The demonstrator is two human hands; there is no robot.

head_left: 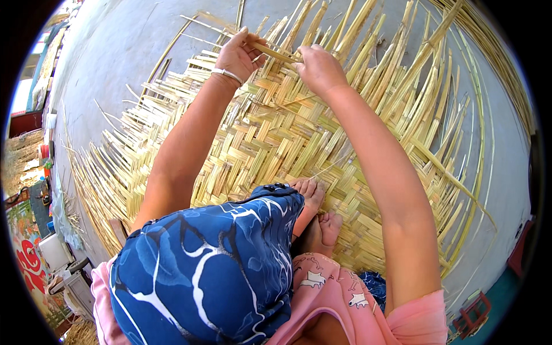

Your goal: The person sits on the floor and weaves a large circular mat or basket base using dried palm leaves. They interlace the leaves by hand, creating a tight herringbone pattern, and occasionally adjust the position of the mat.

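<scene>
A half-woven mat (282, 132) of flat, pale yellow-green split reed strips lies under my bare feet. At its far edge my left hand (241, 56), with a pale bangle at the wrist, is closed around one end of a flat reed strip (272, 53). My right hand (322, 70) pinches the same strip near its other end, palm down. Between the two hands the strip slants slightly down to the right, just over the weave. Loose strip ends (359, 29) fan out beyond and to the right of my right hand.
The mat rests on a smooth grey floor (109, 80). Long reeds (497, 63) are bundled along the far right. Household clutter, including a white cabinet (77, 287), lines the left side. A small red stool-like frame (472, 315) stands at the lower right.
</scene>
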